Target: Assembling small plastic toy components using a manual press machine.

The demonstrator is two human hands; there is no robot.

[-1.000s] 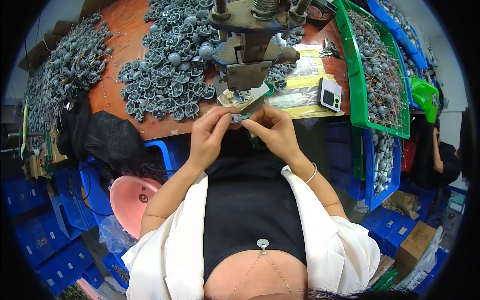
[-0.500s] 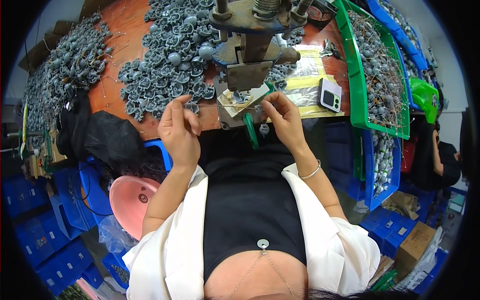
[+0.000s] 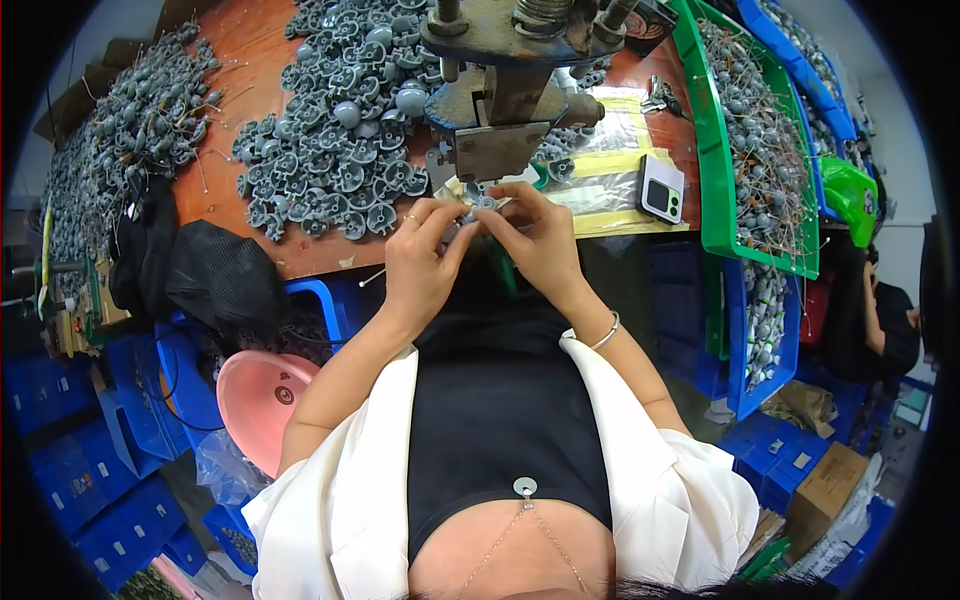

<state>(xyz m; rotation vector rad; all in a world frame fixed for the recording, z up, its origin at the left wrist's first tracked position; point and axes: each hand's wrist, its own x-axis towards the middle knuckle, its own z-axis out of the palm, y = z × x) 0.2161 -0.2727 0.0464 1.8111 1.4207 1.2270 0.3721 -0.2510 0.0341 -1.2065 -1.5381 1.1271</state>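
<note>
Directly below the head of a metal press (image 3: 500, 150), my two hands meet fingertip to fingertip. A small grey plastic part (image 3: 485, 203) shows between them. My right hand (image 3: 545, 243) is closed in a pinch at this part. My left hand (image 3: 425, 262) is pinched too, at the part's left side. A thin wire with a white tip (image 3: 371, 278) sticks out beside my left hand; its other end is hidden by the fingers. The pale block under the press is mostly covered by my hands.
Grey domed plastic parts (image 3: 340, 150) are heaped left of the press, with wired grey parts (image 3: 150, 120) farther left. To the right lie a phone (image 3: 662, 190) and a green tray (image 3: 712, 200) of wired parts. A pink basin (image 3: 255, 400) stands low at left.
My hands were apart with a thin wire stretched between them. They have come together under the press, around the grey part. The wire's white-tipped end now sticks out left of my left hand.
</note>
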